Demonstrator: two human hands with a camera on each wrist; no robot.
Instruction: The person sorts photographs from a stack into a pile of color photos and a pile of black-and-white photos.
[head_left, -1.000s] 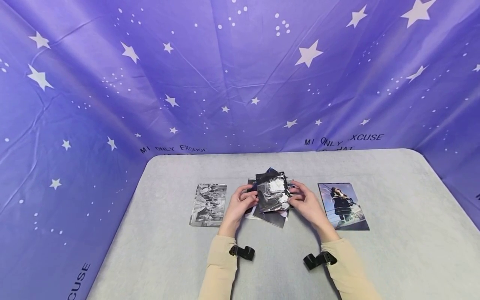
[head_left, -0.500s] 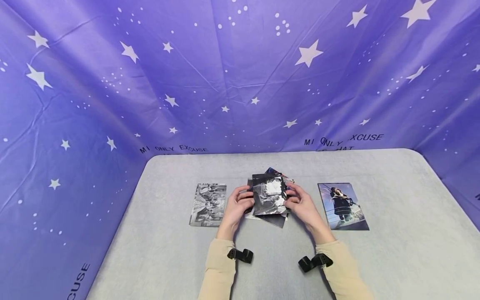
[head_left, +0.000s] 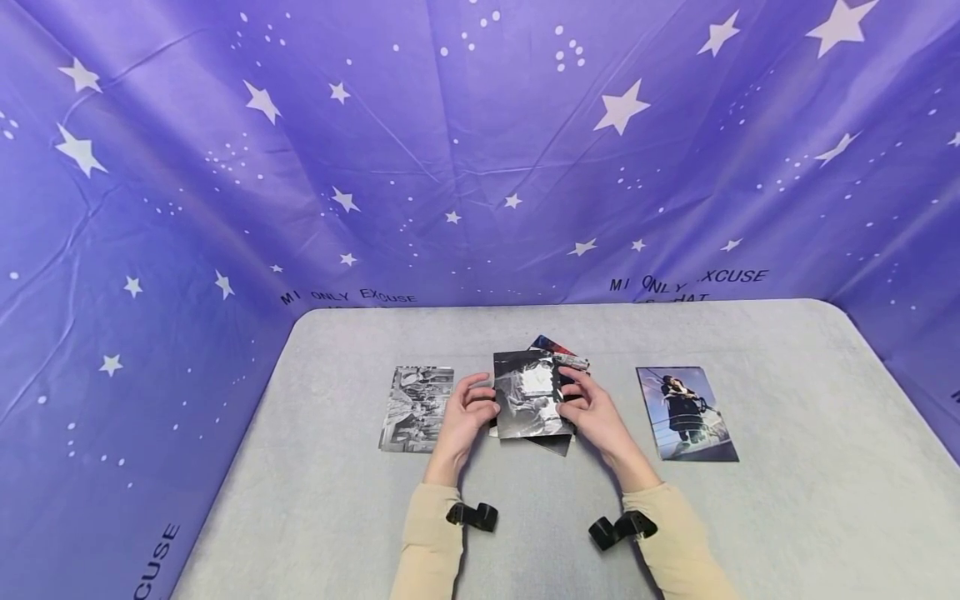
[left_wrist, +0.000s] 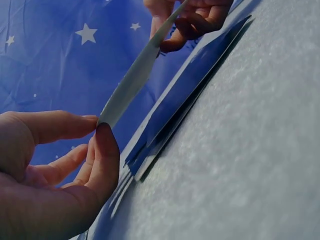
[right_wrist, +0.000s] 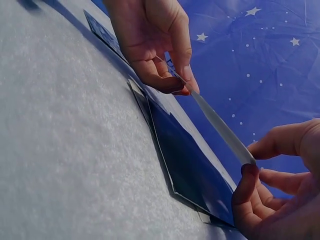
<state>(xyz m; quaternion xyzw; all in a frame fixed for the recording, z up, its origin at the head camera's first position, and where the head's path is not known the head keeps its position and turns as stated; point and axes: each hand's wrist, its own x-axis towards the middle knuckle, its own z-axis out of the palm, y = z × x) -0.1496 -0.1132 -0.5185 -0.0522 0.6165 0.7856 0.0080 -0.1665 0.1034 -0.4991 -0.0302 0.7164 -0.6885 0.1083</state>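
A glossy black-and-white photo (head_left: 525, 404) is held up off the table between both hands. My left hand (head_left: 467, 417) pinches its left edge between thumb and fingers, and my right hand (head_left: 594, 412) pinches the right edge. In the left wrist view the photo (left_wrist: 131, 80) is seen nearly edge-on, slightly bowed, with a gap between it and the table. Beneath it lies a loose pile of photos (head_left: 551, 447), fanned at different angles and mostly covered. One with blue and red (head_left: 553, 344) sticks out at the back.
To the left lies a stack of black-and-white photos (head_left: 417, 410). On the right is a colour photo (head_left: 686, 412) of two figures at a ship's railing. The grey table (head_left: 810, 517) meets a purple star-patterned cloth (head_left: 480, 150) at its back edge.
Both hands have drawn the black-and-white photo left and slightly nearer, uncovering more of the blue and red photo behind. The side photos have stayed put.
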